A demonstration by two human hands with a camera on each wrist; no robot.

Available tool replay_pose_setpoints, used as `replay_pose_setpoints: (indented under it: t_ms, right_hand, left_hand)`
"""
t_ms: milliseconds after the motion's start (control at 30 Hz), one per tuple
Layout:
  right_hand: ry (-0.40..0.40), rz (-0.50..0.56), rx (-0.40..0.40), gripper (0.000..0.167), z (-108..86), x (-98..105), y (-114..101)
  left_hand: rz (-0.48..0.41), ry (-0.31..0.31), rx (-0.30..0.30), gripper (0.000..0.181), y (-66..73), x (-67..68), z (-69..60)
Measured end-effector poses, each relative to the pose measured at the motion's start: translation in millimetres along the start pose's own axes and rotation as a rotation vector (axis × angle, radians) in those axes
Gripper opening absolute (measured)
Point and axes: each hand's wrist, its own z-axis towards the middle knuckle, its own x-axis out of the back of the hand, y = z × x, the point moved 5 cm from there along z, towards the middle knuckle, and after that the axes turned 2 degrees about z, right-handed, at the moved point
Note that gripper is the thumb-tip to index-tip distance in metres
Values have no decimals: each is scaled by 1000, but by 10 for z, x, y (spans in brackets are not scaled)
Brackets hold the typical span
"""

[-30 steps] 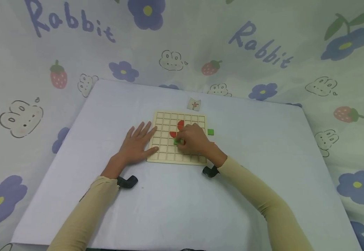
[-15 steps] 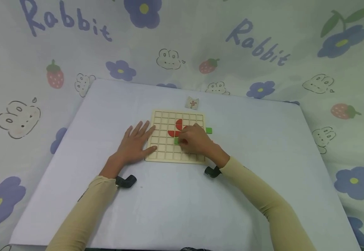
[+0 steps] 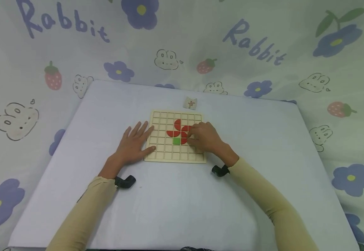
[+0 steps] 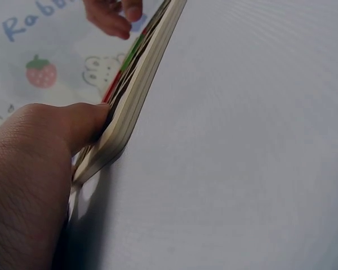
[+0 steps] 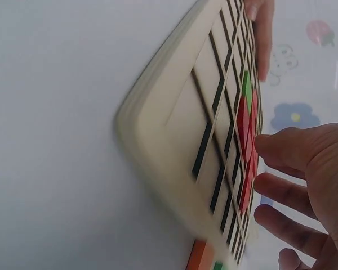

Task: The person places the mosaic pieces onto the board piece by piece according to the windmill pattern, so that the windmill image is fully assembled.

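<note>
A wooden grid board [image 3: 163, 156] lies on the white table. My left hand [image 3: 132, 144] rests spread at its left edge, and in the left wrist view the thumb [image 4: 84, 124] touches the board's top. Quarter-round red tiles [image 3: 173, 134] form a pinwheel pattern in the grid. One green square tile [image 3: 177, 141] sits in a cell below them. Over the board's right part is my right hand [image 3: 205, 137], partly covering the red tiles. From the right wrist view its fingers [image 5: 287, 194] are apart, close to the red tiles, with nothing seen between them.
Behind the board lies a small creased pattern card [image 3: 190, 103]. Beside the board's edge, the right wrist view has an orange-red piece [image 5: 199, 256] and a bit of green. A printed cloth [image 3: 131, 42] hangs behind the table.
My right hand has drawn off the green tile and moved right, with its fingers now parted. That tile now shows whole in its cell. My left hand keeps its place on the board.
</note>
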Motion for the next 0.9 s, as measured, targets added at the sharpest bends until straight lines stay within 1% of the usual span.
replay_pose_setpoints:
  t_ms: [100, 400, 533, 633, 733, 900]
  right_hand:
    - [-8, 0, -49, 7, -112, 42, 132]
    - [22, -4, -70, 4, -508, 160, 362]
    - [16, 24, -99, 8, -643, 177, 425]
    - [18, 45, -98, 11, -696, 176, 444]
    - [43, 45, -67, 10, -705, 173, 446]
    - [93, -1, -33, 6, -696, 204, 442]
  left_hand:
    - [-5, 5, -6, 85, 4, 4, -3]
    - [4, -3, 4, 85, -17, -4, -11]
    - [9, -7, 6, 86, -14, 5, -14]
    - [15, -6, 8, 85, -11, 19, -16]
    - [11, -6, 11, 84, -8, 34, -22]
    - [-1, -10, 3, 84, 12, 38, -27]
